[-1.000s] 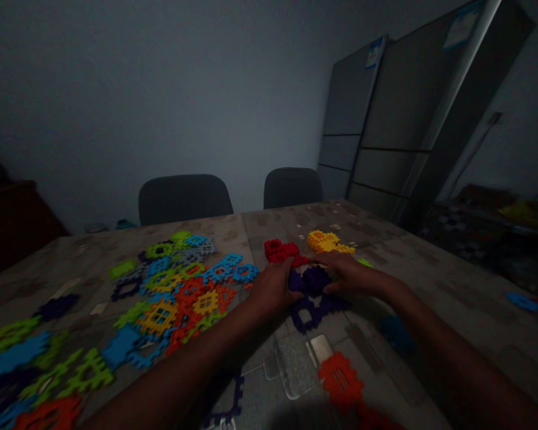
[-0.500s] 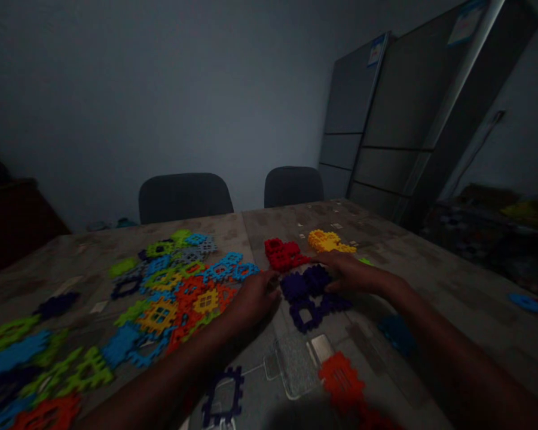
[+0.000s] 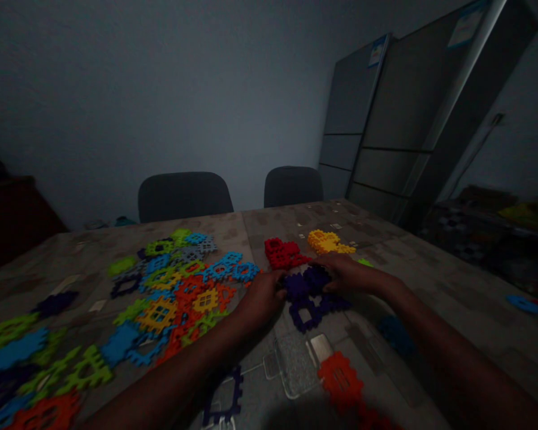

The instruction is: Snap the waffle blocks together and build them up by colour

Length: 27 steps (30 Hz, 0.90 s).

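Note:
A cluster of dark purple interlocking plastic tiles (image 3: 297,286) sits on the table between my two hands. My left hand (image 3: 263,295) grips its left edge, with the thumb and fingers closed there. From the right and back, my right hand (image 3: 343,270) holds the same cluster, its fingers curled over the side and partly hidden. Flat at the near side of the cluster lies a purple frame tile (image 3: 305,315). Just behind my hands stands a built-up group of red tiles (image 3: 283,253), and to its right a yellow group (image 3: 328,242).
A spread of mixed blue, green, orange and yellow tiles (image 3: 186,286) covers the table's left side. Near me lie a purple frame (image 3: 226,394) and an orange tile (image 3: 341,379); a blue tile (image 3: 395,333) is by my right forearm. Two chairs (image 3: 186,196) stand beyond the table (image 3: 430,280).
My left hand has moved slightly right and closed against the left edge of the purple tiles. The right hand stays nearly where it was.

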{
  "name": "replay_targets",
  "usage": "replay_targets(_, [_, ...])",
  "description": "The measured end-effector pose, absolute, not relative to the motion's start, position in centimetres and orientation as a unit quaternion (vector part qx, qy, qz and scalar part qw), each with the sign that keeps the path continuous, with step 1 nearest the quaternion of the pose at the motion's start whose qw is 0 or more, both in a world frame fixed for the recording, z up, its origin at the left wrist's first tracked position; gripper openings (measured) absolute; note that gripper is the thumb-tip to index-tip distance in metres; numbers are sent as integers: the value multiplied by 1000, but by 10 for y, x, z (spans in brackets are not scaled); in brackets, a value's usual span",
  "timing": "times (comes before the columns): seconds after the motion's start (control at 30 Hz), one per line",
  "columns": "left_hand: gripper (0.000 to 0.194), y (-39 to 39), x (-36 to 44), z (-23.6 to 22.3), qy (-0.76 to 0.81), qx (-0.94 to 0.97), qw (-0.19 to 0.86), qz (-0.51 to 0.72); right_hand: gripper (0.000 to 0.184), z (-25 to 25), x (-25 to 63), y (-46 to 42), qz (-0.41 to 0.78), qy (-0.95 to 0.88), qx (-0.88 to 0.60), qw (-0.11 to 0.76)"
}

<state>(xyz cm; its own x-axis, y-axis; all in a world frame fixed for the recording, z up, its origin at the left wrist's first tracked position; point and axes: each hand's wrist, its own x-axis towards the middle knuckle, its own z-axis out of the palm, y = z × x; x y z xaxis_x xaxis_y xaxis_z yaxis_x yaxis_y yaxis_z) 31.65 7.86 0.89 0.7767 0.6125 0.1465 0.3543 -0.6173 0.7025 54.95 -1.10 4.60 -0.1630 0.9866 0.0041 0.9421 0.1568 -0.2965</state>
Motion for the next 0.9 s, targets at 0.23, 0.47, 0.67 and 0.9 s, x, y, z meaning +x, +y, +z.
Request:
replay_targets(0.23, [41, 83, 313, 8, 264, 881, 338, 198, 76, 54, 550, -15, 119, -754, -638, 100])
replay_targets(0.47, [39, 87, 316, 5, 239, 886, 341, 201, 64, 57, 543, -9, 123, -753, -642, 81])
replay_targets(0.67, [37, 84, 320, 7, 239, 887, 342, 200, 66, 55, 542, -7, 121, -751, -645, 77])
replay_targets(0.9, [40, 85, 307, 14, 264, 886, 321, 204, 69, 62, 545, -17, 115, -749, -644, 101])
